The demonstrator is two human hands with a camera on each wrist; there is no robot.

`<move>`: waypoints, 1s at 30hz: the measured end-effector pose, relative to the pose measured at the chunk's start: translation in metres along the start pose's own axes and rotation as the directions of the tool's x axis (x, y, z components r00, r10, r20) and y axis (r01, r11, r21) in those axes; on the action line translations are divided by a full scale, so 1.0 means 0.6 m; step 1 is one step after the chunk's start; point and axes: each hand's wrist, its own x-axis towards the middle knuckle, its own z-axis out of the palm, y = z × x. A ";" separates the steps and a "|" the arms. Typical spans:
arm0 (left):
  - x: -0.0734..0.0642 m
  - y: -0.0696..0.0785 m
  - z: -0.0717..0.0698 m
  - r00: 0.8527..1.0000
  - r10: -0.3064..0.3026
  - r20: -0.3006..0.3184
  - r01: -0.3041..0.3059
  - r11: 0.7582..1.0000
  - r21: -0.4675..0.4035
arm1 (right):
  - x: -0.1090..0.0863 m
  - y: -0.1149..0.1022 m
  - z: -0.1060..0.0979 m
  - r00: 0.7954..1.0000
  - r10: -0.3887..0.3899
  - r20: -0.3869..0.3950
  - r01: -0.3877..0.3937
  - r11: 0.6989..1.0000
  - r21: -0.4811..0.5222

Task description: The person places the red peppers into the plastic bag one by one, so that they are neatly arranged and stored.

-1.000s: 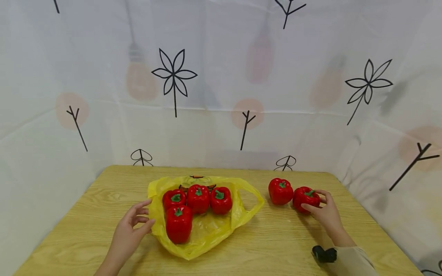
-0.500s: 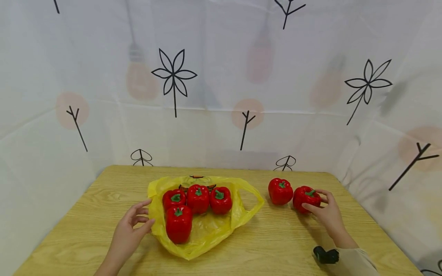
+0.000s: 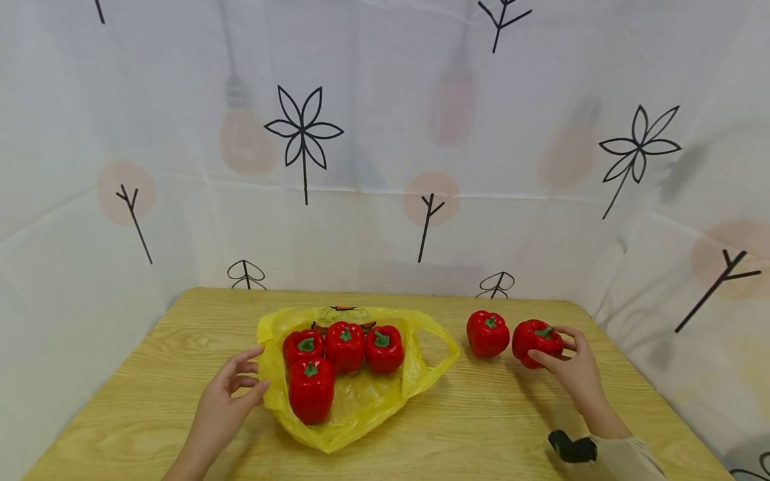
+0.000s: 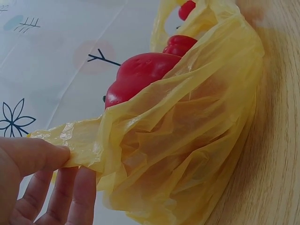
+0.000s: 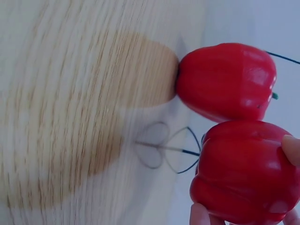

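Note:
A yellow plastic bag (image 3: pixel 367 417) lies spread at the table's middle with several red bell peppers (image 3: pixel 311 392) inside it. At the bag's left side, my left hand (image 3: pixel 225 401) pinches its edge between thumb and fingers, as the left wrist view shows at the yellow film (image 4: pixel 84 140). On the right, my right hand (image 3: pixel 574 371) grips a red bell pepper (image 3: pixel 532 344) with a green stem, thumb in front and fingers behind. In the right wrist view this held pepper (image 5: pixel 243 168) appears off the table. Another bell pepper (image 3: pixel 487 333) stands on the table just left of it.
A wooden table (image 3: pixel 457 434) carries everything. Behind it hangs a pale curtain (image 3: pixel 361 234) printed with plants. A black strap-like device (image 3: pixel 573 447) sits by my right wrist, near a light sleeve (image 3: pixel 625 459). One bag handle loop (image 3: pixel 448 347) spreads to the right.
My right hand has lifted its bell pepper slightly and shifted it a little to the right. My left hand, the bag and the other peppers look unmoved.

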 end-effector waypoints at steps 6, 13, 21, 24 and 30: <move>-0.001 -0.002 0.000 1.000 0.016 -0.003 -0.016 1.000 -0.001 | -0.011 -0.011 0.000 1.000 0.002 -0.015 -0.002 1.000 0.012; -0.001 -0.002 -0.001 1.000 0.011 -0.002 -0.011 1.000 0.000 | -0.017 -0.021 -0.002 0.999 -0.035 -0.033 0.035 0.999 0.002; -0.001 0.000 -0.001 1.000 0.004 -0.003 -0.004 1.000 -0.002 | -0.028 -0.036 -0.003 0.998 -0.052 -0.033 0.053 0.999 0.014; 0.000 0.001 -0.001 1.000 -0.009 -0.001 0.009 1.000 -0.005 | -0.033 -0.043 -0.002 0.999 -0.047 -0.027 0.048 0.999 0.014; -0.001 0.001 0.000 1.000 0.000 -0.007 0.000 1.000 0.000 | -0.044 -0.057 0.001 0.999 -0.052 -0.015 0.052 0.999 0.005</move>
